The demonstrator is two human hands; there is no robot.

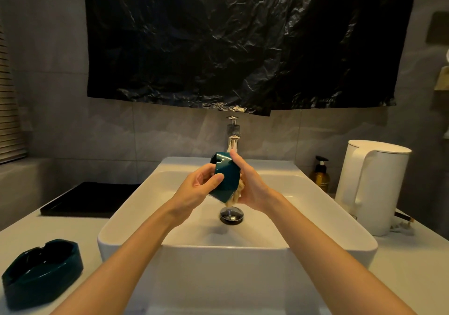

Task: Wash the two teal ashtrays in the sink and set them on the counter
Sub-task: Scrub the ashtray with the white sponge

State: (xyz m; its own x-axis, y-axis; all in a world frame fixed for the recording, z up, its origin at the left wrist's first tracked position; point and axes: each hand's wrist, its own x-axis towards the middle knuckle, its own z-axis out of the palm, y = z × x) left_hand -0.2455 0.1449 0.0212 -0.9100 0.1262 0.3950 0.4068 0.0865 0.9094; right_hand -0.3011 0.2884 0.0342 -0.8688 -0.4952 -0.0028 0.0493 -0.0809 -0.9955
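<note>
You are in the middle of the scrub. Your left hand (201,183) grips one teal ashtray (224,176) by its side, thumb across the outer wall. It holds the ashtray tilted on edge above the sink (131,220), just in front of the tap (232,135). Your right hand (250,186) is curled round a pale cloth (234,194) and presses it against the far face of that ashtray. I see no water running from the tap.

The second ashtray (41,273) sits upright on the table (24,227) at your left, well apart from the sink. I cannot tell whether it has been washed, though its inside looks glossy. At best, then, one piece is finished and set down, and the one in your hands needs its rinse and its place on the table. At worst both are left to do.

A black tray (90,198) lies further back on the left. A white kettle (374,186) and a soap bottle (321,176) stand on the right.
</note>
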